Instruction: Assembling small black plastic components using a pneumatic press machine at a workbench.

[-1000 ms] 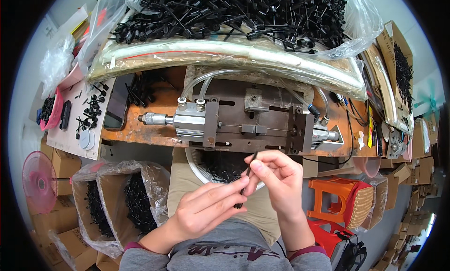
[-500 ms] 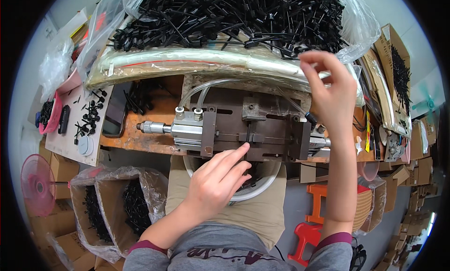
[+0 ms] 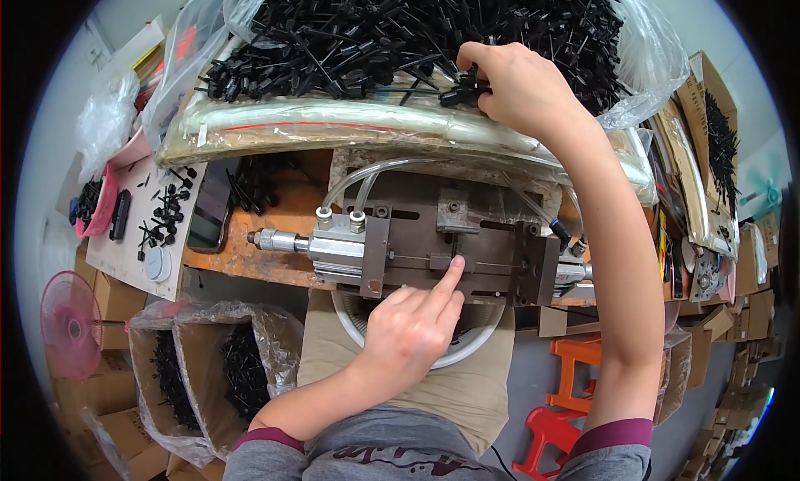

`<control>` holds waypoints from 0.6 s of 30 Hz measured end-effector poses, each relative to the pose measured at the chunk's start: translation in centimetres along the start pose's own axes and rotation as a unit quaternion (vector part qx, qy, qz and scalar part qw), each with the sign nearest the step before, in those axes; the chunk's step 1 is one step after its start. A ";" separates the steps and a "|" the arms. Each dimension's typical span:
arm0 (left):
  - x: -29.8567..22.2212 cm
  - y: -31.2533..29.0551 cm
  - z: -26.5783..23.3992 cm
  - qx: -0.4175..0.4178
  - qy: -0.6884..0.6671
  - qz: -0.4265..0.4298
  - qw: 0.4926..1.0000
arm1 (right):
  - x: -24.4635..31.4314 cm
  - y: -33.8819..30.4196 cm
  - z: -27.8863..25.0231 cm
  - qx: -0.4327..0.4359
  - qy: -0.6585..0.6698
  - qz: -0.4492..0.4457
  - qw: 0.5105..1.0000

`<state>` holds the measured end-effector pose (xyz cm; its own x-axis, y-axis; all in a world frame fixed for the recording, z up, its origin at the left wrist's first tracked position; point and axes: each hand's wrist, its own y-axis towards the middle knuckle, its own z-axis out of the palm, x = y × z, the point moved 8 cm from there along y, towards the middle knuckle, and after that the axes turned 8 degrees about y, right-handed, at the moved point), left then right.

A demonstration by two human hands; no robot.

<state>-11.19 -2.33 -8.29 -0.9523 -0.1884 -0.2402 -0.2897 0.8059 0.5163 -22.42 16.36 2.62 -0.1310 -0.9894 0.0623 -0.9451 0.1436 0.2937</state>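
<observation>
My left hand (image 3: 407,335) reaches over the near side of a brown metal fixture (image 3: 417,196). Its index finger is stretched out, the tip on the small central block, where a thin black piece (image 3: 455,244) stands; the other fingers are loosely bent and hold nothing I can see. At the front edge of a large heap of black plastic parts (image 3: 350,44), each with a thin stem, my right hand (image 3: 529,85) has thumb and fingers closed around a black plastic part (image 3: 462,89). Its fingertips are partly hidden among the heap.
Silver air cylinders (image 3: 337,256) with clear hoses (image 3: 367,173) flank the fixture. A white-rimmed basket (image 3: 475,345) sits below it at my lap. Left are a phone (image 3: 208,223), loose parts and a pink basket (image 3: 104,206). Bagged boxes (image 3: 200,364) and a red stool (image 3: 546,439) stand lower.
My right hand has moved from above the fixture's right side up and left into the heap, and its fingers have closed on a part. My left index finger stays at the central block.
</observation>
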 end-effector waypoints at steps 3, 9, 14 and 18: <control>0.1 -0.1 0.1 0.001 0.005 -0.007 1.000 | -0.2 -0.1 -0.5 -0.021 0.015 -0.009 1.000; 0.1 0.1 0.0 0.022 0.014 -0.014 1.000 | -2.8 -0.8 -4.0 -0.111 0.177 0.022 0.978; 0.2 0.2 -0.2 0.019 -0.006 -0.021 1.000 | -6.8 -2.3 -5.5 -0.121 0.440 0.089 0.886; 0.2 0.3 -0.4 0.009 -0.016 -0.002 1.000 | -8.1 -3.6 -5.5 -0.170 0.584 0.099 0.788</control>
<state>-11.48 -2.30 -7.87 -0.9476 -0.1738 -0.2680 -0.2910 0.8158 0.4998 -16.28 23.93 6.32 0.2853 -0.2825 0.9158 -0.7802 0.4865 0.3932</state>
